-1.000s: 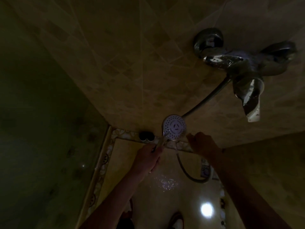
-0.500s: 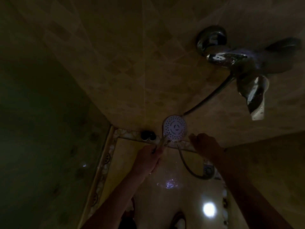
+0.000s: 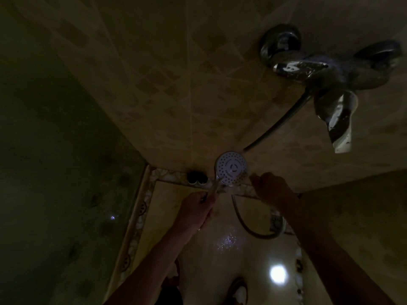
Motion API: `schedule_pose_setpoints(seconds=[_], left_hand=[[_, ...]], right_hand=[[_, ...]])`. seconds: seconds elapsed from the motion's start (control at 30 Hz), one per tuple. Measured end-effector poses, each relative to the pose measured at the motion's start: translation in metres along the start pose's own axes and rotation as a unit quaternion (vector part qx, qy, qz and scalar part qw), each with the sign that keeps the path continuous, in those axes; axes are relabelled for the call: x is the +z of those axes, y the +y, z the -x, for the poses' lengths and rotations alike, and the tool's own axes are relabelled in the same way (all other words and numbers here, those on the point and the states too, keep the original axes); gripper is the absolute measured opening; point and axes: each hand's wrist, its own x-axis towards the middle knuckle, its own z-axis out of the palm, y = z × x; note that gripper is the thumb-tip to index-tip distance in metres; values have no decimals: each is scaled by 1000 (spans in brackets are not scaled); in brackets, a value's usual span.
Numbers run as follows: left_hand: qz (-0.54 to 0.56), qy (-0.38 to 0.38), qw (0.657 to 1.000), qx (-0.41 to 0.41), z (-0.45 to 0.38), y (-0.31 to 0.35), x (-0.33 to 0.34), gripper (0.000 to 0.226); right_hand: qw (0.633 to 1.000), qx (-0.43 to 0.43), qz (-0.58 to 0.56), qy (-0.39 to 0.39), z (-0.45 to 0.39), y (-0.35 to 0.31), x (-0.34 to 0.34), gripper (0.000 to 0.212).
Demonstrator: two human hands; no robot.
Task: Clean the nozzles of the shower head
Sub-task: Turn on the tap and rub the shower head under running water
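The scene is very dark. A round white shower head (image 3: pixel 231 168) faces me near the middle of the view, its nozzle dots visible. My left hand (image 3: pixel 196 211) grips its handle from below. My right hand (image 3: pixel 267 187) is at the head's lower right rim, fingertips touching or almost touching the nozzle face; whether it holds anything I cannot tell. A metal hose (image 3: pixel 248 227) loops down from the handle and another stretch of hose (image 3: pixel 279 122) runs up to the tap.
A chrome mixer tap (image 3: pixel 330 82) with a lever sticks out of the tiled wall at the upper right. Two small dark objects (image 3: pixel 197 178) sit in the floor corner. The wet floor (image 3: pixel 226 241) reflects a bright light (image 3: pixel 278 274). A wall stands at left.
My right hand has shifted slightly closer to the shower head's rim. My left hand keeps its hold on the handle. The view has drifted a little.
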Motion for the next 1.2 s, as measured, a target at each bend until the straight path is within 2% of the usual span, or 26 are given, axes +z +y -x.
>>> schedule_pose_setpoints(seconds=[0.07, 0.17, 0.23, 0.3, 0.37, 0.43, 0.57, 0.67, 0.73, 0.83, 0.93, 1.1, 1.2], left_hand=[[2, -2, 1000, 3, 1, 2, 2, 34], [-8, -3, 1000, 16, 1, 4, 5, 37], [-19, -8, 1000, 22, 1, 3, 4, 38], [-14, -13, 1000, 16, 2, 2, 1, 38], [-15, -12, 1000, 11, 0, 0, -2, 39], [-19, -7, 1000, 13, -2, -2, -5, 39], [-4, -7, 1000, 19, -7, -6, -6, 40], [-9, -2, 1000, 23, -6, -7, -6, 43], [-23, 2, 999, 25, -6, -7, -7, 44], [-16, 3, 1000, 18, -5, -7, -9, 41], [-7, 4, 1000, 24, -5, -5, -12, 39], [-7, 10, 999, 37, -6, -2, -11, 39], [-5, 11, 999, 33, -8, -2, -11, 43]], right_hand=[[993, 23, 45, -111, 6, -2, 5, 30], [986, -23, 103, -126, 8, -15, 12, 40], [993, -29, 55, -102, 2, -24, 8, 43], [996, 16, 8, -83, -5, -25, 2, 41], [997, 25, 10, -74, -8, -20, -3, 37], [995, 34, 49, -74, -3, -15, -4, 41], [991, 19, 42, -123, 8, -14, 19, 42], [995, -27, 24, -93, 8, -25, 29, 40], [997, -16, -22, -67, -1, -30, 25, 44], [993, 55, -72, -82, -10, -29, 10, 44], [997, 36, -22, -67, -5, -24, 5, 41], [994, -4, 0, -114, 13, -40, 17, 37], [996, -23, 2, -92, 4, -56, 18, 40]])
